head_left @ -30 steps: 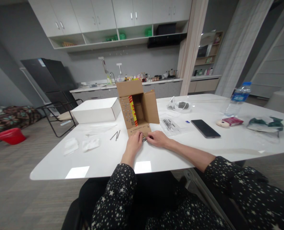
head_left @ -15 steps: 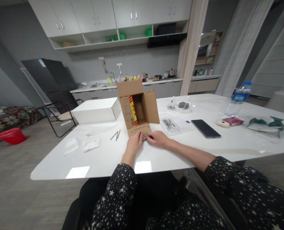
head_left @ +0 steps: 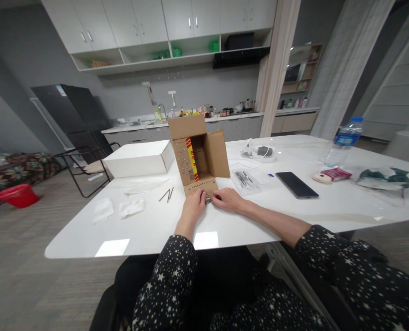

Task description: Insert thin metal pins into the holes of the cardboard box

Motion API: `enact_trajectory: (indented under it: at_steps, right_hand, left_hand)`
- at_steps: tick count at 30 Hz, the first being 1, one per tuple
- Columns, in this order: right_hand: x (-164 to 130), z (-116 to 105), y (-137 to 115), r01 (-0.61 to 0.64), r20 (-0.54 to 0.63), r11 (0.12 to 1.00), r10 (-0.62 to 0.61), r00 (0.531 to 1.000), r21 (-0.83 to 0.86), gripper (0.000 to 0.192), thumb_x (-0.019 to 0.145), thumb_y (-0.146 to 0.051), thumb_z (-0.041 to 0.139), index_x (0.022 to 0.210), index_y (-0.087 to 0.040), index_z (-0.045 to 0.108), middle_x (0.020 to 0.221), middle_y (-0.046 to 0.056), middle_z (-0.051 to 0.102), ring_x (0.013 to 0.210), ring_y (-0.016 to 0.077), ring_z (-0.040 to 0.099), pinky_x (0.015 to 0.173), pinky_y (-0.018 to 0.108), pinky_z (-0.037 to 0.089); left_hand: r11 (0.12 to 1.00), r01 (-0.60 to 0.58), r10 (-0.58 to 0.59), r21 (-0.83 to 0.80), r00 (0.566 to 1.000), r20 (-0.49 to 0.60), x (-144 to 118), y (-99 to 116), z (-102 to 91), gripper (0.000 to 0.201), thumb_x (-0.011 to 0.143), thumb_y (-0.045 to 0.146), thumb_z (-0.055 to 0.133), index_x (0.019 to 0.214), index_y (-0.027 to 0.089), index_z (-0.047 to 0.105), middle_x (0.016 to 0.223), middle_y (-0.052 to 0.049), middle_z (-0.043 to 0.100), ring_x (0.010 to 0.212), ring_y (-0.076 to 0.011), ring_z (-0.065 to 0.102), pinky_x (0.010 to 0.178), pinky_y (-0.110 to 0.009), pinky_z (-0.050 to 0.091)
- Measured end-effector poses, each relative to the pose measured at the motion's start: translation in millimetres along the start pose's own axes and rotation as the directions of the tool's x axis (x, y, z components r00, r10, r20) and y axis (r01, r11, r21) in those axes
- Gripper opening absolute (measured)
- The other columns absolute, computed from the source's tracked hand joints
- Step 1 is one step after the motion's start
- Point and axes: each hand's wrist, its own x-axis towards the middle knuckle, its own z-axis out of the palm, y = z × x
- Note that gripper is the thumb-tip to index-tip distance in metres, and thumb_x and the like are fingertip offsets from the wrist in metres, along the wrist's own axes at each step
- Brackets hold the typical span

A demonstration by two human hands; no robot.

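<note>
At the near edge of the white table [head_left: 149, 230], roughly midway along it, both hands meet over a small metal piece [head_left: 208, 200] that lies just in front of the open cardboard box [head_left: 199, 156]. The left hand [head_left: 192, 209] is curled with its fingertips pinched down on the piece's left end; the right hand [head_left: 229, 201] lies lower and flatter, its fingertips narrowed onto the right end, so the two hands all but touch. What the piece is cannot be told, as the fingers hide most of it. The box stands on its side with its flaps spread, and its lower flap [head_left: 201, 187], marked with a row of small dots, rests on the table and touches the fingertips. The step in hand looks like fine two-handed work on small hardware, fitting or separating something right at the flap's edge. Any further move would call for a steady pinch and small, careful finger motion, since the piece is tiny and could slip onto the smooth tabletop. Loose thin metal rods [head_left: 166, 195] lie to the left of the box, a clear bag of small parts [head_left: 247, 180] to its right, with a dark phone [head_left: 297, 185] beyond that and a white box [head_left: 139, 158] toward the far left corner.
</note>
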Motion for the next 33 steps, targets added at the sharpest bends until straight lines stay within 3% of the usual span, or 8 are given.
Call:
enact_trajectory:
  at_steps: [33]
  right_hand:
    - [0.2, -0.5, -1.3, -0.014, 0.002, 1.000, 0.014, 1.000, 0.005, 0.031, 0.093, -0.038, 0.048, 0.073, -0.019, 0.063, 0.068, 0.003, 0.066, 0.062, 0.0145, 0.053, 0.058, 0.028, 0.023]
  left_hand:
    - [0.999, 0.031, -0.031, -0.008, 0.999, 0.024, -0.4, -0.7, -0.1, 0.022, 0.098, 0.031, 0.042, 0.096, 0.020, 0.062, 0.095, -0.008, 0.072, 0.089, -0.0218, 0.066, 0.075, -0.030, 0.044]
